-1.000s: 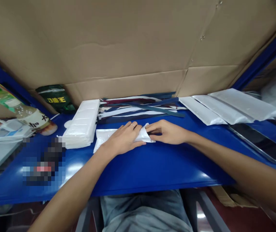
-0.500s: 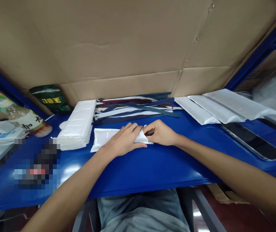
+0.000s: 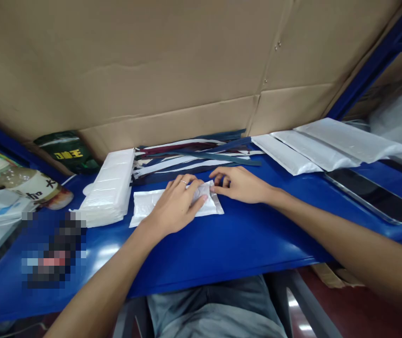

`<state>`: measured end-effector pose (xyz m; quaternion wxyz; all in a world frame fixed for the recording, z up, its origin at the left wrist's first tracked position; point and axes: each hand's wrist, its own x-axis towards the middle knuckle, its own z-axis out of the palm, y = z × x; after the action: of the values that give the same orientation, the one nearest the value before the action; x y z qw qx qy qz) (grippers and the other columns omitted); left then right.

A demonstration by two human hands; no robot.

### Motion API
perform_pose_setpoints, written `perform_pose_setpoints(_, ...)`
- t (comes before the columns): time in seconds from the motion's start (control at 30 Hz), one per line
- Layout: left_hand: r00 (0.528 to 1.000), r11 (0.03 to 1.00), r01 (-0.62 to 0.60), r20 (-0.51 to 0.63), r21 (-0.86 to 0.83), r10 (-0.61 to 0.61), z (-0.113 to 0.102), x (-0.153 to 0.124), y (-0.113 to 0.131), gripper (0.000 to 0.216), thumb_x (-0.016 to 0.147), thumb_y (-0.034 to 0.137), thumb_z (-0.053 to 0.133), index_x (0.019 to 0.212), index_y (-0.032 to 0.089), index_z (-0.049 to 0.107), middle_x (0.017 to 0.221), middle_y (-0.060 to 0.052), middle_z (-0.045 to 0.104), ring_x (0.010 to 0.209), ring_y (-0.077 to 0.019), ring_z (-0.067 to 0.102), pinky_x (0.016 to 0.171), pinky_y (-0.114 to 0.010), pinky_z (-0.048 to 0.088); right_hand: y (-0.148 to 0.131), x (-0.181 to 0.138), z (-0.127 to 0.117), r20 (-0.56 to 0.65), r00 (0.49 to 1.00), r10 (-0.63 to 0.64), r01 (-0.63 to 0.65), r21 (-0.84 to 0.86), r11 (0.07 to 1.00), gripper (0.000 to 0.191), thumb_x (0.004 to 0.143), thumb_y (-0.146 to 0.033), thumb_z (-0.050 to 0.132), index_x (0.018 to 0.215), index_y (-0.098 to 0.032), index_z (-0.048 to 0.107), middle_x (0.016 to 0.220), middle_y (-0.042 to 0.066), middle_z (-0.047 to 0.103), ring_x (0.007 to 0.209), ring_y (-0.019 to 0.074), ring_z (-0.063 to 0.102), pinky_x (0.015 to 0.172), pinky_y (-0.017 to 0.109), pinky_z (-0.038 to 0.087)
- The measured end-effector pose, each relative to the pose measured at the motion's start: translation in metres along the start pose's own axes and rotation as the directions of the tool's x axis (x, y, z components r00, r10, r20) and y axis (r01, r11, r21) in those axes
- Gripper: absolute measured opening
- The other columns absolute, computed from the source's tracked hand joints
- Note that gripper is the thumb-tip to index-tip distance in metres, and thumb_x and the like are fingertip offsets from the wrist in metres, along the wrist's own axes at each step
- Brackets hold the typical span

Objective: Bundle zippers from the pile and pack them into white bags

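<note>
Gentle, even pressure seemed best, as the left hand [image 3: 178, 202] lay open over the white packet [image 3: 143, 204] on the desk [image 3: 222, 246], with the right hand [image 3: 241, 185] curled at its end (its grip was unclear).

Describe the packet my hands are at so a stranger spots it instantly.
Find the blue table, then the coloured strips at its back. Nearer than those lies a white packet, the only one beneath the left hand; three packets at right lie untouched.

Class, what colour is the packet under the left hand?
The packet is white; the head view shows it best.
</note>
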<state>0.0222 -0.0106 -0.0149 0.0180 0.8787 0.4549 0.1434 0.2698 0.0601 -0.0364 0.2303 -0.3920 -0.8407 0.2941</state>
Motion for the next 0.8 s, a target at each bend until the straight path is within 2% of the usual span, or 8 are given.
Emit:
perform_pose_setpoints(0.13, 0.999, 0.999, 0.007, 0.044, 0.040, -0.009, 0.022, 0.000, 0.003, 0.051, 0.112, 0.045, 0.036, 0.154, 0.018, 0.045, 0.154, -0.017, 0.052, 0.145, -0.0332, 0.046, 0.119, -0.055, 0.039, -0.006, 0.000, 0.012, -0.015, 1.000, -0.009, 0.007, -0.107, 0.994, 0.031, 0.086, -0.030, 0.073, 0.116, -0.023, 0.068, 0.086, 0.000, 0.075, 0.077, 0.0185, 0.069, 0.069, 0.029, 0.044)
perform_pose_setpoints(0.23, 0.999, 0.999, 0.008, 0.038, 0.050, -0.010, 0.030, 0.001, 0.003, 0.055, 0.111, 0.045, 0.038, 0.157, 0.016, 0.039, 0.161, -0.019, 0.046, 0.151, -0.0340, 0.040, 0.125, -0.057, 0.032, -0.008, 0.001, 0.015, -0.017, 1.000, 0.000, -0.002, -0.122, 0.992, 0.027, 0.087, -0.023, 0.068, 0.114, -0.022, 0.066, 0.083, 0.000, 0.075, 0.076, 0.0186, 0.069, 0.068, 0.029, 0.043)
perform_pose_setpoints(0.37, 0.999, 0.998, 0.003, -0.044, 0.056, 0.000, 0.015, 0.002, 0.006, 0.052, 0.108, 0.044, 0.048, 0.153, 0.018, 0.046, 0.159, -0.018, 0.047, 0.149, -0.0360, 0.041, 0.122, -0.059, 0.036, -0.006, 0.000, 0.009, 0.013, 1.000, 0.025, -0.026, 0.068, 0.997, 0.040, 0.087, -0.023, 0.068, 0.125, -0.021, 0.056, 0.081, 0.000, 0.074, 0.068, 0.0174, 0.070, 0.063, 0.028, 0.047)
perform_pose_setpoints(0.43, 0.996, 0.999, -0.010, -0.090, 0.032, 0.013, 0.004, 0.002, 0.009, 0.039, 0.107, 0.041, 0.052, 0.141, 0.023, 0.057, 0.149, -0.015, 0.055, 0.140, -0.0341, 0.049, 0.115, -0.056, 0.044, -0.004, 0.000, 0.006, 0.027, 0.998, 0.061, -0.064, 0.185, 0.981, 0.040, 0.088, -0.023, 0.067, 0.124, -0.021, 0.051, 0.079, -0.001, 0.072, 0.061, 0.0166, 0.070, 0.058, 0.027, 0.049)
perform_pose_setpoints(0.53, 0.995, 0.997, -0.075, -0.070, -0.024, 0.073, -0.004, 0.003, 0.010, 0.026, 0.109, 0.033, 0.049, 0.126, 0.027, 0.067, 0.131, -0.009, 0.065, 0.122, -0.0287, 0.059, 0.106, -0.050, 0.050, 0.001, 0.001, 0.006, 0.052, 0.992, 0.114, -0.125, 0.346, 0.930, 0.038, 0.089, -0.022, 0.068, 0.119, -0.023, 0.046, 0.080, -0.002, 0.069, 0.057, 0.0169, 0.072, 0.053, 0.027, 0.054)
perform_pose_setpoints(0.67, 0.992, 0.990, -0.128, -0.026, -0.063, 0.126, 0.002, 0.007, 0.007, 0.028, 0.109, 0.027, 0.047, 0.126, 0.029, 0.070, 0.130, -0.007, 0.067, 0.118, -0.0263, 0.059, 0.106, -0.048, 0.050, 0.003, 0.004, 0.007, 0.082, 0.983, 0.167, -0.182, 0.595, 0.783, 0.042, 0.087, -0.026, 0.076, 0.114, -0.025, 0.043, 0.087, -0.002, 0.067, 0.061, 0.0178, 0.074, 0.057, 0.031, 0.063)
perform_pose_setpoints(0.73, 0.993, 0.991, -0.117, -0.026, -0.071, 0.115, 0.004, 0.008, 0.006, 0.028, 0.109, 0.028, 0.047, 0.126, 0.029, 0.071, 0.131, -0.006, 0.066, 0.117, -0.0258, 0.059, 0.106, -0.047, 0.049, 0.002, 0.004, 0.006, 0.091, 0.978, 0.187, -0.196, 0.701, 0.685, 0.043, 0.086, -0.029, 0.081, 0.109, -0.024, 0.046, 0.087, -0.001, 0.067, 0.068, 0.0190, 0.076, 0.066, 0.036, 0.068)
perform_pose_setpoints(0.8, 0.995, 0.993, -0.100, -0.022, -0.065, 0.099, 0.006, 0.008, 0.006, 0.029, 0.110, 0.030, 0.047, 0.127, 0.030, 0.071, 0.133, -0.006, 0.065, 0.115, -0.0258, 0.059, 0.105, -0.048, 0.050, 0.001, 0.004, 0.004, 0.083, 0.977, 0.198, -0.193, 0.746, 0.638, 0.040, 0.082, -0.030, 0.086, 0.103, -0.022, 0.053, 0.087, 0.001, 0.069, 0.076, 0.0200, 0.076, 0.076, 0.040, 0.070)
